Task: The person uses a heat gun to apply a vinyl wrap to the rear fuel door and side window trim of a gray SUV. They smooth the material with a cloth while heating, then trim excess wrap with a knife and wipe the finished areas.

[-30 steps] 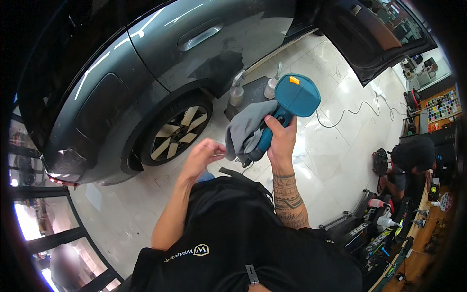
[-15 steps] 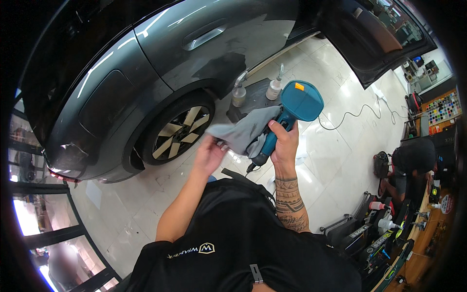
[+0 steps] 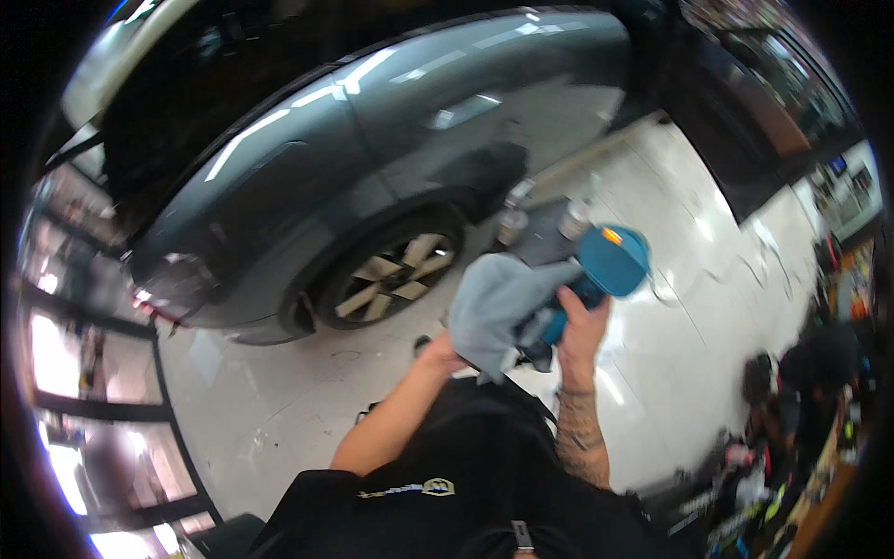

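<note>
In my right hand (image 3: 582, 328) I grip the body of a teal and black handheld power tool (image 3: 615, 263), its broad rounded end up and to the right. A light grey cloth (image 3: 489, 307) is bunched over the tool's left side and hangs down toward my left hand (image 3: 440, 356). My left hand is on the lower edge of the cloth; its fingers are mostly hidden behind the fabric, closed on it. The picture is blurred by motion. The cloth covers the tool's lower left part.
A dark grey car (image 3: 307, 186) stands ahead, with its wheel (image 3: 396, 279) and an open door (image 3: 745, 140). Two spray bottles (image 3: 510, 226) sit on a dark low stand (image 3: 545, 247). At right, a cable (image 3: 717, 279) crosses the tiled floor and a person (image 3: 819, 373) crouches.
The view has swung, shifting the scene rightward and down. My left hand has brought the cloth up and over the tool's side, so it now spreads wider and hides my fingers.
</note>
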A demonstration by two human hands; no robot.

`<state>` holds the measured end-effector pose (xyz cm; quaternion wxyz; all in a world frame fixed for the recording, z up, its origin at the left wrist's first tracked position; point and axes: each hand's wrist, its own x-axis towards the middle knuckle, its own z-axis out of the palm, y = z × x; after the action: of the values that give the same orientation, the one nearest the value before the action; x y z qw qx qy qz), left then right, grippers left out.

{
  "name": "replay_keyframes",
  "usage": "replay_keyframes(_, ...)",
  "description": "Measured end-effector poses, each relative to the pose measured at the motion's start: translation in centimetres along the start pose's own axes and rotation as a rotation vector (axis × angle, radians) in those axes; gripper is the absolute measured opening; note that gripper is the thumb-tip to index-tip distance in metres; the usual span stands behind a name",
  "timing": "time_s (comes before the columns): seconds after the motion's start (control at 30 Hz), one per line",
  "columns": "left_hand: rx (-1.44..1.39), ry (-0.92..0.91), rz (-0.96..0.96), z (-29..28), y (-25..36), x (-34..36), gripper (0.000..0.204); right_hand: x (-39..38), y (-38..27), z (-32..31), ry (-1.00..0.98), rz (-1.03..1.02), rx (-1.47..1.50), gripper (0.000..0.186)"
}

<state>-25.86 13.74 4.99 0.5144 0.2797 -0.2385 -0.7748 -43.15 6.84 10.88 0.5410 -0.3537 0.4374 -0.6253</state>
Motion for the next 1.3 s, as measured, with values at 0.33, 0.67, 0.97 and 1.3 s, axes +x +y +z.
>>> replay_keyframes(0.33, 0.171, 0.163, 0.470, 1.5, 1.6, -1.0, 0.040, -1.2, 1.1, 1.2, -0.082, -0.063, -0.256, 0.057)
replay_keyframes(0.67, 0.952, 0.313, 0.716, 1.2, 5.0, -2.4, 0.042, -0.8, 2.2, 1.3, -0.170, -0.152, -0.256, 0.064)
replay_keyframes(0.97, -0.056, 0.246, 0.530, -6.4, 0.9, -3.6, 0.037, -1.9, 2.7, 2.1, -0.248, -0.161, -0.260, 0.058)
replay_keyframes(1.3, 0.845, 0.330, 0.470, 2.3, 3.4, -2.4, 0.032, -1.9, 2.5, 1.5, -0.221, -0.089, -0.220, 0.055)
